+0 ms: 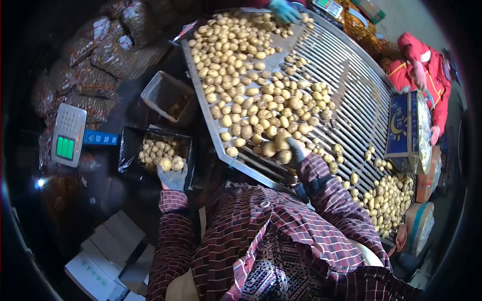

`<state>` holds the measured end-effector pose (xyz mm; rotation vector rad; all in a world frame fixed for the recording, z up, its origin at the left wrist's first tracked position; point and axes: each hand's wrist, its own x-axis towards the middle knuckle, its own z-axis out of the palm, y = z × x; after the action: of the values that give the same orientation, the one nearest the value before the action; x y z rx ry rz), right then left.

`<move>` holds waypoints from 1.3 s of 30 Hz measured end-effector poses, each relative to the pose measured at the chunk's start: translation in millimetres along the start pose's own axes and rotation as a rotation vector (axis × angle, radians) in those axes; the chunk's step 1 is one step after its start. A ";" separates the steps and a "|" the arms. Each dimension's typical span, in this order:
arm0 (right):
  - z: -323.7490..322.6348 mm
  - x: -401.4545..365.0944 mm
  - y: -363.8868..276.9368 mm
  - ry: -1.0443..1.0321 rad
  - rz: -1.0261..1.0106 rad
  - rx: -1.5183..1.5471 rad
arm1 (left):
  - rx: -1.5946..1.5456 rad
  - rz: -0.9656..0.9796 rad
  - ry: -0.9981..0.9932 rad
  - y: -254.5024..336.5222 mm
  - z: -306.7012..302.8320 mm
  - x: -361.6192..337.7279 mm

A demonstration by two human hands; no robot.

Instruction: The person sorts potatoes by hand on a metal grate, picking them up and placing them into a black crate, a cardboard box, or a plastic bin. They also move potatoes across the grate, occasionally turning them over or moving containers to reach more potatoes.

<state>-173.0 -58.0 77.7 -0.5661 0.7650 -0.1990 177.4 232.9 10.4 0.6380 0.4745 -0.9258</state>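
Observation:
My left hand, in a grey glove, is closed around two potatoes at the near edge of a box lined with black plastic. Inside that box lies a heap of smaller-looking potatoes. At the near edge of the sorting table, my gloved right hand curls against a few larger-looking potatoes; its fingers are partly hidden behind them. Many loose potatoes cover the left side of the slatted surface.
A scale with a green display stands left of the lined box. Behind is an open bin; full mesh sacks pile up beyond. A co-worker's gloved hand reaches in at the far edge. A person in red handles a blue carton.

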 end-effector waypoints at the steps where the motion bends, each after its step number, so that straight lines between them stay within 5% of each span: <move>1: 31.3 13.9 -1.2 -0.099 0.043 -0.110 | 0.003 0.066 0.032 12.6 -7.3 -4.7; 6: 153.1 76.7 5.9 -0.575 0.155 -0.354 | -0.064 0.182 0.269 68.2 -43.8 -13.6; 7: 173.9 85.4 11.7 -0.471 0.259 -0.385 | -0.047 0.201 0.293 74.6 -48.6 -15.6; 9: 192.0 122.4 34.8 -0.635 0.249 -0.399 | 0.036 0.164 0.371 85.5 -56.9 -14.5; 11: 215.4 126.5 52.3 -0.576 0.189 -0.543 | 0.210 0.039 0.391 101.3 -76.4 -11.8; 15: 218.5 131.4 65.9 -0.336 0.564 -0.217 | 0.828 -0.099 0.592 91.5 -85.1 18.1; 18: 170.3 111.2 47.6 -0.388 0.550 -0.131 | 0.926 0.147 0.751 68.0 -57.2 34.1; 19: 159.5 88.3 28.3 -0.357 0.450 -0.168 | 0.993 0.552 0.497 72.6 -136.5 91.5; 22: 83.5 40.4 6.0 -0.217 0.204 -0.126 | 1.555 0.649 0.276 21.3 56.0 35.8; 25: -56.5 -12.6 37.0 -0.154 -0.243 -0.388 | 1.505 0.873 -0.132 -71.5 99.7 64.5; 29: -131.9 -103.4 64.5 0.108 -0.469 -0.596 | 1.670 0.893 -0.532 -187.9 188.6 57.6; 32: -164.7 -144.4 93.8 0.513 -0.708 -1.480 | 1.491 0.651 -0.776 -261.7 198.4 83.2; 33: -169.0 -168.2 82.8 0.528 -0.605 -1.100 | 1.473 0.519 -0.839 -288.2 198.5 79.7; 34: -150.8 -192.8 72.0 0.891 -0.326 -0.675 | 1.453 0.385 -0.892 -312.6 197.5 69.9; 35: -160.9 -206.6 77.5 1.197 -0.436 -0.567 | 1.467 0.195 -0.902 -335.3 204.2 34.1; 37: -178.3 -227.2 69.6 1.549 -0.246 -0.825 | 1.480 -0.182 -0.937 -361.8 209.8 -18.2; 39: -195.4 -222.9 73.4 1.555 -0.250 -0.915 | 1.373 -0.578 -0.971 -381.7 182.5 -23.8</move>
<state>-471.0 5.2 56.9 -1.3968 2.3512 -0.5440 -138.8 -47.2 43.4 1.1540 -1.0298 -1.9469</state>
